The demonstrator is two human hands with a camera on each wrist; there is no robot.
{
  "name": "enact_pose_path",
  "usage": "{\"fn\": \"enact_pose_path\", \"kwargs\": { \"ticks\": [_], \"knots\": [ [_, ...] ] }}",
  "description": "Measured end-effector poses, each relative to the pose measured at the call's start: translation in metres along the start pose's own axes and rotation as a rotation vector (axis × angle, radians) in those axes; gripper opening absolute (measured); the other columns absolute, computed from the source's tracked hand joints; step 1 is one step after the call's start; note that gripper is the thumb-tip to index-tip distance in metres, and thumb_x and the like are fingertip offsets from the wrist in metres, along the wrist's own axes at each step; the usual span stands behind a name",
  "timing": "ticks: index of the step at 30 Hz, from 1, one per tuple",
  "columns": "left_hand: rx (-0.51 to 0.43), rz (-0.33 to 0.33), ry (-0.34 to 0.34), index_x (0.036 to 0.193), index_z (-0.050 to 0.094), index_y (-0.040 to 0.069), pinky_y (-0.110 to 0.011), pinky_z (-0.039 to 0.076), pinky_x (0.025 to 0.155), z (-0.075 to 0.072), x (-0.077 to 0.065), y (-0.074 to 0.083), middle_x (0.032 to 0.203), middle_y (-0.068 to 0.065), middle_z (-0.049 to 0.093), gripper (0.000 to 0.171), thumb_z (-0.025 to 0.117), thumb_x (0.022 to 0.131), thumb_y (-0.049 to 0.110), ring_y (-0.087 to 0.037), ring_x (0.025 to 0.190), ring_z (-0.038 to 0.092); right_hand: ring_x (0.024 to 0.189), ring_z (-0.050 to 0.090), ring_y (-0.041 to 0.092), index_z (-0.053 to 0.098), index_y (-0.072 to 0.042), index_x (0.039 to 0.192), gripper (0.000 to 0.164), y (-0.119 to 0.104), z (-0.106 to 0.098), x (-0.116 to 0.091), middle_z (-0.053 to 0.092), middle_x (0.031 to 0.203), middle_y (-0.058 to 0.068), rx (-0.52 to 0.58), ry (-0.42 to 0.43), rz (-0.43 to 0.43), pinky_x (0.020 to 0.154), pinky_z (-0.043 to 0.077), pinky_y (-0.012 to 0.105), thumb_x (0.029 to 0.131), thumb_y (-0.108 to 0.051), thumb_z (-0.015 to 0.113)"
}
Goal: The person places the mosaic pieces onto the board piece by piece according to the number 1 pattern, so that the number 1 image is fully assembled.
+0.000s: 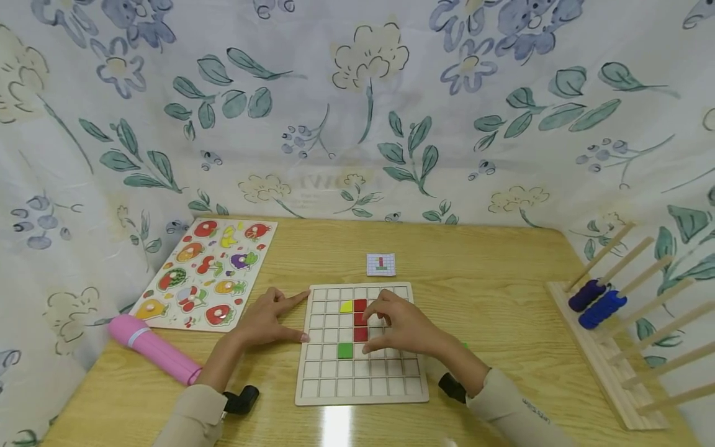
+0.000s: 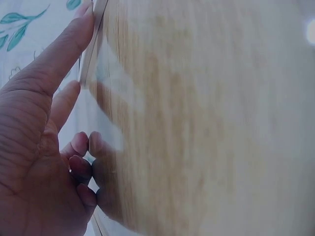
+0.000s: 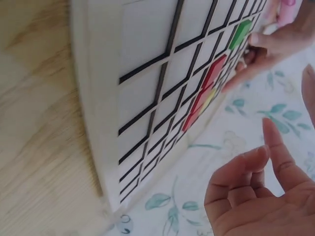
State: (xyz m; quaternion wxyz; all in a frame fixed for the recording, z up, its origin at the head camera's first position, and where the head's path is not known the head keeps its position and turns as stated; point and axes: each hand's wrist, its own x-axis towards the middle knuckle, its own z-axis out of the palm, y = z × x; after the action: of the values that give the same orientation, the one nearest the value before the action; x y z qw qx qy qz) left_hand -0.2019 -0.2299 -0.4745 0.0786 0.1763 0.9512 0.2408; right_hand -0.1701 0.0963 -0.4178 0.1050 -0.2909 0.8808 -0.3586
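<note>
A square gridded wooden board (image 1: 337, 388) lies on the table. Three red square tiles (image 1: 360, 334) form a column in it, with a yellow rounded tile (image 1: 347, 306) left of the top one. One column left and a row below the reds sits a green square tile (image 1: 345, 351). My left hand (image 1: 262, 320) touches the board's left edge with straight thumb and index finger; its other fingers are curled in. Over the board, beside the red tiles, hovers my right hand (image 1: 404, 326), fingers loosely bent; the right wrist view shows nothing between them.
Behind the board lies a small pattern card (image 1: 381, 264). A fruit puzzle board (image 1: 209, 264) and a pink rolled object (image 1: 159, 354) are at the left. To the right stands a wooden peg rack (image 1: 609, 354) with blue and purple pieces. Something green (image 1: 465, 345) shows partly behind my right wrist.
</note>
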Motion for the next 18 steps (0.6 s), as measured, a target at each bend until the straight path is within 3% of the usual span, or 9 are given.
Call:
{"fn": "enact_pose_path", "kwargs": {
  "ticks": [9, 18],
  "knots": [
    [0.003, 0.015, 0.006, 0.149, 0.047, 0.032, -0.031, 0.026, 0.066, 0.002, 0.001, -0.001, 0.095, -0.004, 0.034, 0.094, 0.081, 0.067, 0.063, -0.018, 0.079, 0.032, 0.085, 0.045, 0.018, 0.069, -0.009, 0.115, 0.055, 0.017, -0.012, -0.014, 0.051, 0.101, 0.012, 0.047, -0.011, 0.02, 0.071, 0.041, 0.027, 0.071, -0.031, 0.091],
    [0.014, 0.009, 0.005, 0.149, 0.047, 0.032, -0.031, 0.026, 0.066, 0.001, 0.001, -0.001, 0.095, -0.004, 0.035, 0.094, 0.081, 0.068, 0.063, -0.018, 0.079, 0.032, 0.084, 0.043, 0.019, 0.068, -0.007, 0.114, 0.054, 0.041, -0.03, -0.038, 0.048, 0.095, 0.013, 0.085, 0.019, 0.072, 0.07, 0.04, 0.026, 0.07, -0.028, 0.091]
  ]
}}
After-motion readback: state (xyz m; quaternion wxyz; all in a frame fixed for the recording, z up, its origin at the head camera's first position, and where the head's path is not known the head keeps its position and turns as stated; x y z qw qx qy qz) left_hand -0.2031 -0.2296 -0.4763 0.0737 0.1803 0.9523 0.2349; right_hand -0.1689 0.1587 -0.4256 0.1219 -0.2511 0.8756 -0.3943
